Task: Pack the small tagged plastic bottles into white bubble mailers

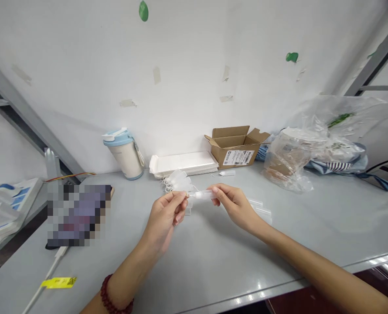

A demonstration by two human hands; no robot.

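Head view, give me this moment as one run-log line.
right hand: holding small translucent white plastic bottle | left hand: pinched at bottle's narrow end | behind: open brown cardboard box

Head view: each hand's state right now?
Right hand: closed, holding a small translucent plastic bottle.
Left hand: closed, pinching at the bottle's tip; exact piece held too small to tell.

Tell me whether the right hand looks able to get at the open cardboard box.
Probably yes: between the right hand and the open cardboard box, I see only a small bottle lying on the table. The hand is gripping a translucent tube, though, so it would likely have to release that first.
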